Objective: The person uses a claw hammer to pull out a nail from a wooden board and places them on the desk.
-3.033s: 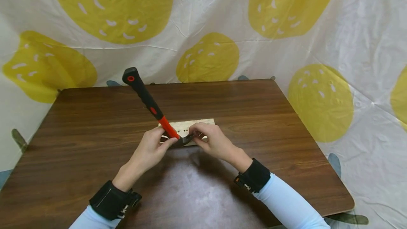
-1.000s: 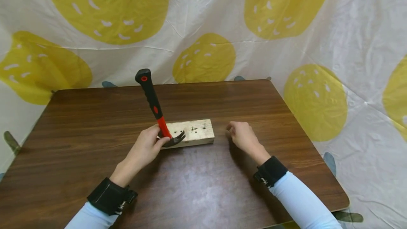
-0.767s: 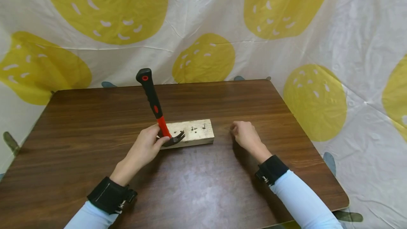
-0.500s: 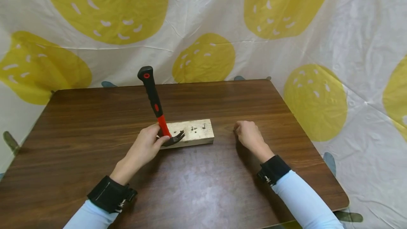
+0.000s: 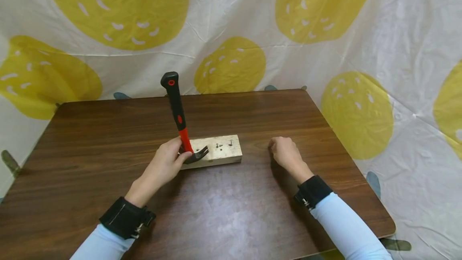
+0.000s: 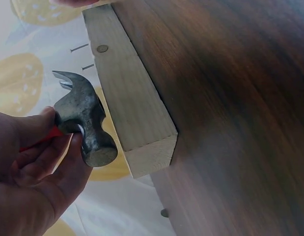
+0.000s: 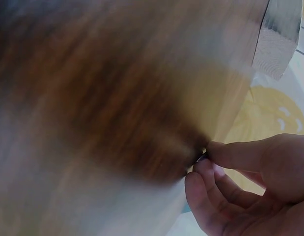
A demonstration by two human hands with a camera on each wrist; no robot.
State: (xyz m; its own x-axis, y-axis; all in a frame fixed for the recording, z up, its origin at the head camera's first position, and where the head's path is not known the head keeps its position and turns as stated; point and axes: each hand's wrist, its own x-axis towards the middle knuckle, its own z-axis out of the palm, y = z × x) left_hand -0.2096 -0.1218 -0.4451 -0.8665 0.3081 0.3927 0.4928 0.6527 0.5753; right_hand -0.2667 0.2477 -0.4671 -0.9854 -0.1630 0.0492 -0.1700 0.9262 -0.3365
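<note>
My left hand (image 5: 164,161) grips a claw hammer (image 5: 177,109) close to its head, thumb across the neck. The black and red handle points up, and the metal head (image 6: 83,115) is low beside the wood block (image 5: 225,151), its claw toward the right. Two nails (image 6: 79,47) stick up from the top of the block, among small dark holes. To the right of the block, my right hand (image 5: 286,155) is low over the table. Between its thumb and forefinger it pinches a small dark nail (image 7: 203,157), mostly hidden by the fingertips.
Block and hands are over a brown wood-grain table (image 5: 223,220), whose far edge runs behind the hammer. A white cloth (image 5: 231,19) with yellow fruit prints hangs behind the table and along its right side.
My right hand has left the hammer's claw and moved right, past the block, to low over the table. The left hand has shifted slightly left with the hammer, whose handle now stands more upright.
</note>
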